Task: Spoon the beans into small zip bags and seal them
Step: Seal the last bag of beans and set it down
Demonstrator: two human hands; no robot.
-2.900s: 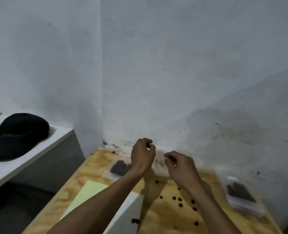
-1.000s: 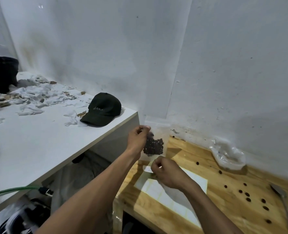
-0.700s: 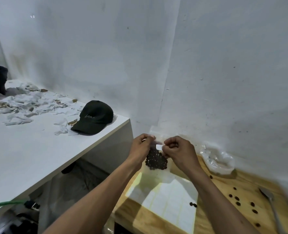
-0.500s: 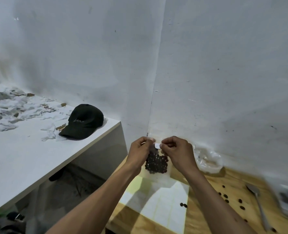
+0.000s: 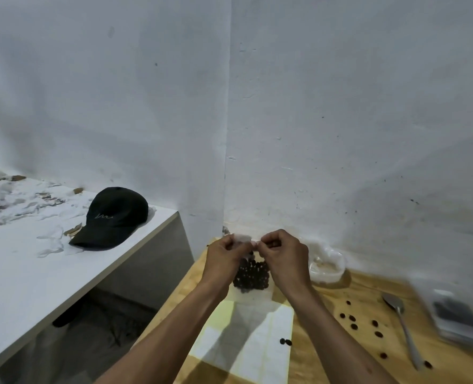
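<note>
We hold the zip bag [image 5: 251,275] of beans [image 5: 252,276] up, left hand [image 5: 224,261] and right hand [image 5: 285,259] fingers pinching its top edge. Below our fingers lies a label sheet [image 5: 246,336] on the counter [image 5: 326,356]; a spoon [image 5: 403,325] lies well right, among loose beans.

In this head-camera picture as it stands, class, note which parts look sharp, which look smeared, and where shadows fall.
Head view: the black cap and both hands at the zip bag look sharp; the filled bags at the right edge are smeared; the arms' shadows fall on the label sheet; the wide lens bends the white table's edge.
</note>
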